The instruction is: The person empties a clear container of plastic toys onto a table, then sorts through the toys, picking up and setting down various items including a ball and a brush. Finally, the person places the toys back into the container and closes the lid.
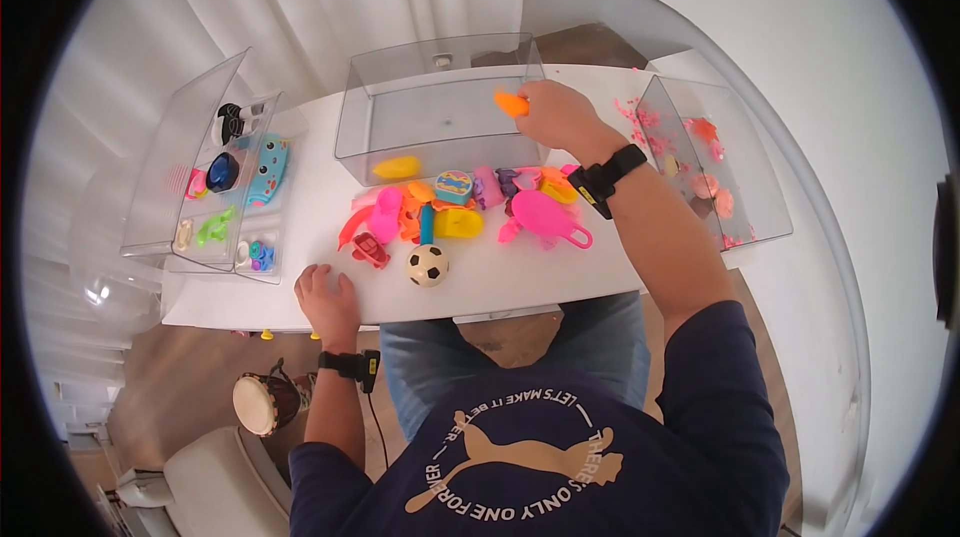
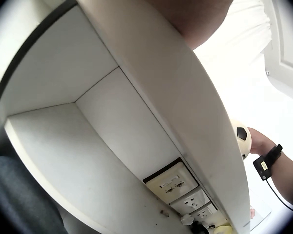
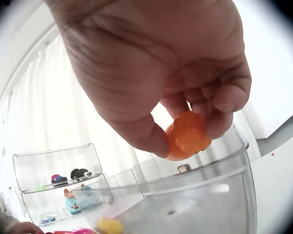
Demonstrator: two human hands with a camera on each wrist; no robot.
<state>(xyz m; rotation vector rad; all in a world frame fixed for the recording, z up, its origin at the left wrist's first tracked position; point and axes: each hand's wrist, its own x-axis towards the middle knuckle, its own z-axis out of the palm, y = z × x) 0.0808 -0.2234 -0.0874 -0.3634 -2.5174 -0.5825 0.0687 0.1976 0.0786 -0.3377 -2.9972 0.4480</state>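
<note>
My right hand (image 1: 562,117) pinches an orange toy (image 1: 512,104) above the right part of the clear middle bin (image 1: 440,153). In the right wrist view the thumb and fingers of the right hand (image 3: 171,83) hold the orange toy (image 3: 188,136), whose end is scalloped, over the bin's wall (image 3: 205,170). A yellow toy (image 1: 397,168) lies at the bin's front left. My left hand (image 1: 329,303) rests on the table's front edge, left of the soccer ball (image 1: 428,265) and a red toy (image 1: 370,251); the left wrist view shows only part of it.
A pile of colourful toys, with a pink pan (image 1: 545,215) and a yellow piece (image 1: 459,225), lies before the bin. Clear divided trays (image 1: 262,237) with toys stand at the left. Another clear bin (image 1: 755,172) and pink bits (image 1: 640,117) are at the right. A drum (image 1: 256,405) stands below.
</note>
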